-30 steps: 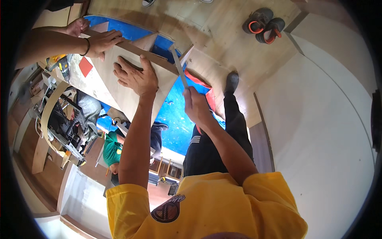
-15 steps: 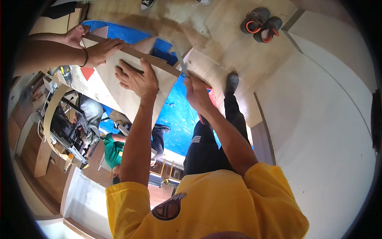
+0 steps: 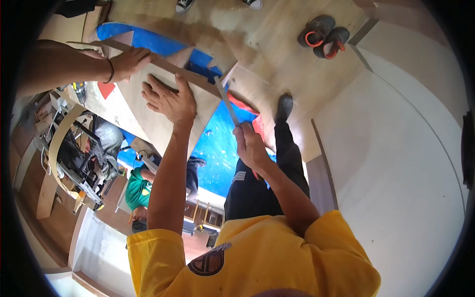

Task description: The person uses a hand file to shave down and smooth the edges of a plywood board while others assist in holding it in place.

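My left hand (image 3: 170,101) lies with fingers spread on a pale wooden board (image 3: 138,101), pressing near its thick brown edge (image 3: 175,68). My right hand (image 3: 251,144) is wrapped round the near end of a long, narrow, flat grey tool (image 3: 227,103). Its blade runs past the board's right corner, close to or touching the edge; whether it is a file or a saw I cannot tell. A bit of red shows below my right fist, perhaps the tool's handle. Another person's hand (image 3: 129,63), with a dark wristband, grips the board's far edge left of mine.
Blue sheeting (image 3: 210,158) lies under the board, with a red item (image 3: 242,102) beside it. Dark shoes with orange lining (image 3: 326,37) stand far right. A drill (image 3: 79,91) and a cluttered metal frame (image 3: 84,148) are left. Someone in a green shirt (image 3: 138,190) is lower left.
My right hand has drawn the grey tool back toward me, its tip now by the board's corner. The other person's near hand has curled over the edge. My left hand has stayed in place.
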Tool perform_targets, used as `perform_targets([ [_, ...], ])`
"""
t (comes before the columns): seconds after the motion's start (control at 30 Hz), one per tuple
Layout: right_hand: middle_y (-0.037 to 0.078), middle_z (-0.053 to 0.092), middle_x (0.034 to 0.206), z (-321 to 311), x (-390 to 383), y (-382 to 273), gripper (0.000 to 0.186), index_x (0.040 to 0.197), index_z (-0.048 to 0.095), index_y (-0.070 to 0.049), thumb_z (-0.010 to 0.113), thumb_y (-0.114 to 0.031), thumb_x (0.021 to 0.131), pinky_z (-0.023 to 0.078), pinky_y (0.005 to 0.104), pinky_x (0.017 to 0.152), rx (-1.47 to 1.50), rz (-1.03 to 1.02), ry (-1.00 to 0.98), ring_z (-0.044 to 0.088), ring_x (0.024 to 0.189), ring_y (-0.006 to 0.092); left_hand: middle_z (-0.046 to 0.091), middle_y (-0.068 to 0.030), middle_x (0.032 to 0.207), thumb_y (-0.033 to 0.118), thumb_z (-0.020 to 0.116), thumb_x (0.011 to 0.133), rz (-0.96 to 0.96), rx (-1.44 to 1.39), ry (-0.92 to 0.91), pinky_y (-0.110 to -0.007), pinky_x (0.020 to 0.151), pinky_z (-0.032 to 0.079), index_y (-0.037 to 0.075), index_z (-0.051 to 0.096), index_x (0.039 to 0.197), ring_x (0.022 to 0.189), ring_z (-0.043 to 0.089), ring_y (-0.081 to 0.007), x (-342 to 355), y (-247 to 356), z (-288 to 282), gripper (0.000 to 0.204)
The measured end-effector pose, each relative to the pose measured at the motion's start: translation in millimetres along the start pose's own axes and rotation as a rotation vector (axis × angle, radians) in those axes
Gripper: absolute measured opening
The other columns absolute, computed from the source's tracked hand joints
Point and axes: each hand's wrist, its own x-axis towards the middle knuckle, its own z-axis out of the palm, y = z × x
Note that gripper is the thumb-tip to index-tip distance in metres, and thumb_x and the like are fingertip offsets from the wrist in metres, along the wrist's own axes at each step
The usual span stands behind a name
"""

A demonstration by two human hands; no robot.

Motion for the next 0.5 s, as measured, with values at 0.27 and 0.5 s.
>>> perform_targets([
  [0.27,0.03,0.059,0.071,0.0,55.0,7.9,0.02,0.098,0.054,0.0,0.052,-0.019,0.102,0.041,0.0526,0.051,-0.057,-0.005,0.067,0.061,0.065,0.0481,0.025,-0.0281,0.154,0.06,0.05,0.092,0.054,0.054,0.056,-0.059,0.115,0.013,-0.001,0.03,0.151,0.145,0.019,-0.0423,-0.4,-6.1,9.0,0.086],
  [0.5,0.028,0.058,0.066,-0.7,48.4,-2.2,0.023,0.097,0.054,0.001,0.05,-0.022,0.102,0.042,0.0545,0.052,-0.114,0.022,0.015,0.059,0.06,0.0469,0.023,-0.0281,0.156,0.061,0.051,0.091,0.036,0.052,0.037,-0.06,0.117,0.009,0.001,0.029,0.152,0.146,0.017,-0.0436,-2.8,-0.4,6.1,0.088],
])
